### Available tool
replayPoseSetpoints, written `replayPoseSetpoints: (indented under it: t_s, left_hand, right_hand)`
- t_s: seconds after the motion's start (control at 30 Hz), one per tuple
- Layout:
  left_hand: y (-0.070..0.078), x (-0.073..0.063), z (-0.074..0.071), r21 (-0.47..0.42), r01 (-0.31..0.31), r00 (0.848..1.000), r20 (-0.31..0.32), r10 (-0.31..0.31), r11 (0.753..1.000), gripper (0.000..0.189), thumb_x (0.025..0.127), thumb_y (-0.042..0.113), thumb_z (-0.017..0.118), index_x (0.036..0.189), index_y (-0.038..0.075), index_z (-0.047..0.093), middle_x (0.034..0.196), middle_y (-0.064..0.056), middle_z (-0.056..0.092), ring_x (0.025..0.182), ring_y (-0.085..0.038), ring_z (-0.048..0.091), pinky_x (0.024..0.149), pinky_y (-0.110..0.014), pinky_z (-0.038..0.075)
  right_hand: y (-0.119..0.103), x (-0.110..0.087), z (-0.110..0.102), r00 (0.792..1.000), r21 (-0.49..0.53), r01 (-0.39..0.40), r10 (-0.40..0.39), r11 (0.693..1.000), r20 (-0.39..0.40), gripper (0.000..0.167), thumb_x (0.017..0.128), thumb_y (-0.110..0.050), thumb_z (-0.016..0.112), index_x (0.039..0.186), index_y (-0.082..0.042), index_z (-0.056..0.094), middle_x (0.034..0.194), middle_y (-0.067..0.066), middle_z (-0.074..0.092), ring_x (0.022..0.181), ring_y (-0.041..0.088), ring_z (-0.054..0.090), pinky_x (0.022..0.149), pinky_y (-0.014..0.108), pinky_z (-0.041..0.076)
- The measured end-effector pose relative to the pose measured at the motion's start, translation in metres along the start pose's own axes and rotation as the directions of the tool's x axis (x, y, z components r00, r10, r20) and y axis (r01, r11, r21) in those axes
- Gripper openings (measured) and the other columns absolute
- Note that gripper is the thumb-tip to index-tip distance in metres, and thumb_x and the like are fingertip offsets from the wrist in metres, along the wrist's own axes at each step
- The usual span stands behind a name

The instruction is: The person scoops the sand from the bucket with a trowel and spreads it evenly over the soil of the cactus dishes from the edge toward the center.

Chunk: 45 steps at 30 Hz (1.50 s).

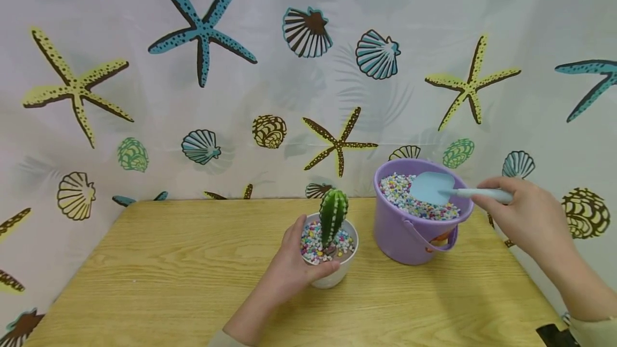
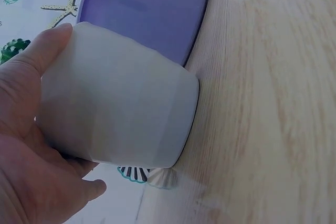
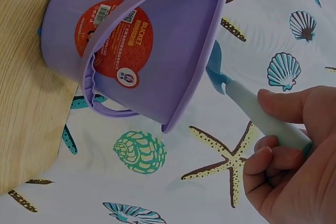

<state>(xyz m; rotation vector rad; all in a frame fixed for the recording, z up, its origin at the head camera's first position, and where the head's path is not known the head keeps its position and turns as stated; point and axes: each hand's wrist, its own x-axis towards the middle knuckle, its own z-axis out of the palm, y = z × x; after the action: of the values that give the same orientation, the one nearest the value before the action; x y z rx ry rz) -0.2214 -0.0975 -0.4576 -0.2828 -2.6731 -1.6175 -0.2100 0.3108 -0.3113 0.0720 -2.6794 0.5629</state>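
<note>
My left hand grips a white pot round its side, thumb near the front rim. In the pot stands a green cactus, with multicoloured pebbles about its base and a brownish bare patch at the front right. The left wrist view shows the pot's smooth wall on the table. My right hand holds a light blue toy shovel by its handle. Its blade lies over the pebbles inside a purple bucket. In the right wrist view, fingers and thumb wrap the pale handle.
The bucket stands right of the pot on a wooden table, its handle hanging down over a red label. Behind the table hangs a white curtain printed with starfish and shells. A dark object shows at the lower right.
</note>
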Motion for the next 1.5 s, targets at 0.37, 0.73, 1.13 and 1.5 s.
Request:
replayPoseSetpoints:
  t_s: [0.37,0.73,1.13,1.5]
  left_hand:
    - [0.001,-0.001,-0.001,0.000,0.012,1.000,0.006,-0.012,1.000,0.130,0.082,0.053,0.098,0.176,0.010,0.020,0.174,-0.025,0.029,0.152,-0.049,0.043,0.121,-0.068,0.039]
    - [0.001,-0.001,-0.002,0.004,0.004,1.000,0.009,-0.004,1.000,0.130,0.082,0.053,0.098,0.176,0.009,0.020,0.174,-0.025,0.029,0.152,-0.049,0.043,0.121,-0.068,0.039]
    - [-0.001,-0.001,-0.002,-0.001,-0.001,1.000,0.009,0.001,1.000,0.131,0.081,0.053,0.099,0.176,0.009,0.020,0.174,-0.025,0.030,0.152,-0.050,0.043,0.122,-0.068,0.038]
    - [-0.001,0.000,-0.002,-0.010,0.000,1.000,0.016,0.001,1.000,0.130,0.082,0.053,0.098,0.177,0.011,0.020,0.175,-0.024,0.028,0.153,-0.049,0.042,0.121,-0.068,0.038]
  right_hand:
    - [0.011,0.013,-0.013,0.982,-0.025,-0.039,0.043,0.999,0.182,0.042,0.107,-0.045,0.074,0.123,-0.006,0.077,0.101,0.017,0.074,0.074,0.026,0.056,0.059,0.037,0.041]
    - [0.019,0.024,-0.024,0.944,-0.006,-0.059,0.058,0.998,0.325,0.042,0.105,-0.041,0.076,0.122,-0.003,0.078,0.097,0.010,0.074,0.080,0.026,0.054,0.062,0.037,0.040]
    - [0.023,0.039,-0.028,0.907,0.012,-0.071,0.060,0.997,0.417,0.044,0.104,-0.044,0.077,0.123,-0.005,0.080,0.132,0.030,0.070,0.119,0.048,0.061,0.082,0.055,0.053]
    - [0.016,0.040,-0.014,0.891,0.065,-0.100,0.061,0.993,0.449,0.054,0.102,-0.047,0.078,0.130,-0.001,0.078,0.150,0.037,0.057,0.135,0.057,0.051,0.096,0.072,0.050]
